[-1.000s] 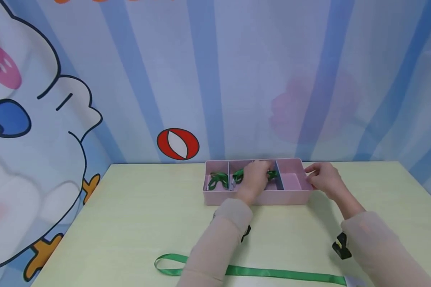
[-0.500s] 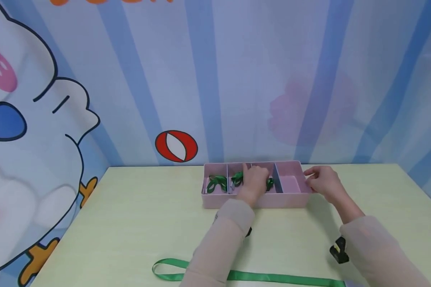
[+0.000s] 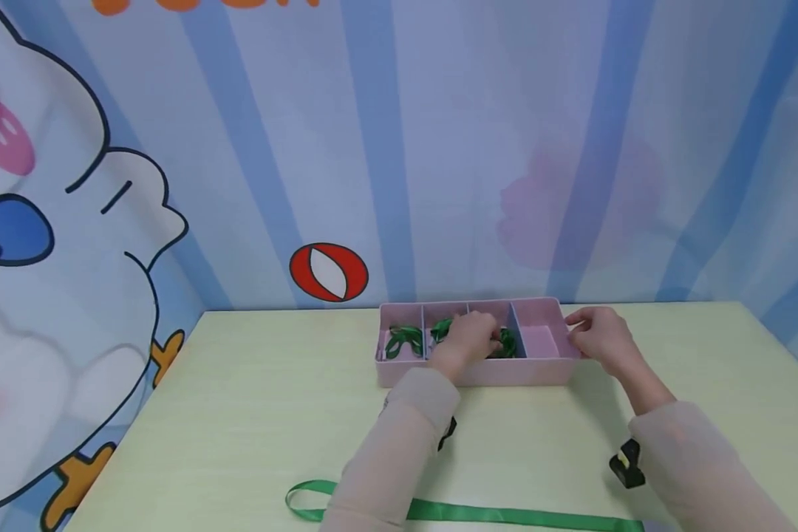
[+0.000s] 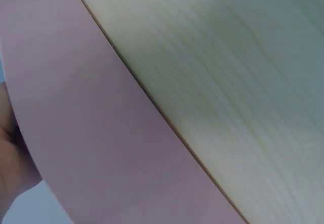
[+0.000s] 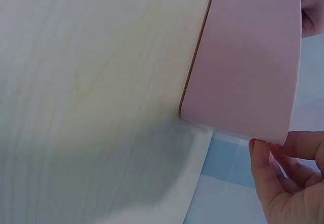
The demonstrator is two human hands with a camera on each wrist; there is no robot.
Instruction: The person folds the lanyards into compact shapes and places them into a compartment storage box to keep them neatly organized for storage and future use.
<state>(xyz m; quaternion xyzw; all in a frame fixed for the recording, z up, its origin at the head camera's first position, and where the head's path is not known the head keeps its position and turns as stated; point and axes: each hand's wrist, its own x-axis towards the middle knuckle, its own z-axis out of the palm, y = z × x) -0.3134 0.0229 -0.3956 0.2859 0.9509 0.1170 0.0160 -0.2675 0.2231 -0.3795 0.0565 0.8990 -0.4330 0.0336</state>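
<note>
A pink divided box [image 3: 539,372] stands at the back of the table, its long front wall filling much of both wrist views. My left hand [image 3: 467,340] reaches over that wall into the middle compartments; its fingertips are mostly hidden. Around it lie bundled green ribbons: one [image 3: 507,343] right of the hand, another [image 3: 441,329] partly covered by it. A further green ribbon bundle [image 3: 404,340] sits in the left compartment. At the box's right end my right hand [image 3: 601,338] pinches the rim near the corner, thumb [image 5: 304,144] and fingers against the wall.
A long green ribbon [image 3: 505,515] lies along the table's near side, looped at its left end, with a pale piece [image 3: 658,526] at its right end. The left forearm crosses over it. A blue striped backdrop [image 3: 452,148] rises behind the table [image 3: 273,414].
The left hand has shifted slightly left, showing more of the ribbon bundle to its right. Its finger raised half a second ago is lowered. The right hand stays at the box's end.
</note>
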